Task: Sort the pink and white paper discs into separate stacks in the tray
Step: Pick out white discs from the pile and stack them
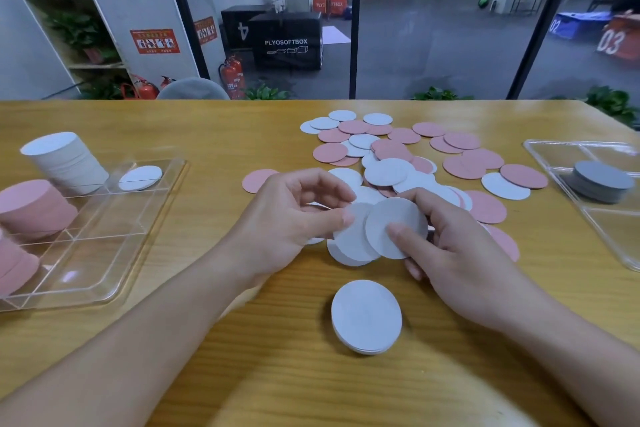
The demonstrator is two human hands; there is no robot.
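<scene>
Both forearms come in from the bottom edge, bare, meeting at centre over the wooden table [104, 121]. Nearest me lies a small stack of white discs [366, 316], flat on the table, just below my hands. My left hand [287, 218] pinches the fanned white discs [360, 236] with thumb and curled fingers; my right hand [450, 253] grips the same fan, thumb pressed on the top disc, fingers wrapped behind. How many discs sit in the fan I can't tell, they overlap and my hands cover part. Just beyond lies the loose pile of pink and white discs [415, 156], overlapping, partly hidden behind my fingers. At left, the clear divided tray [104, 218] holds pink stacks [34, 208], the nearest one cut off by the frame edge, a tall white stack [65, 161] leaning a bit, and a single white disc [140, 177] in the far compartment. At right, a second clear tray [606, 239], cut off, holds a grey stack [602, 180].
</scene>
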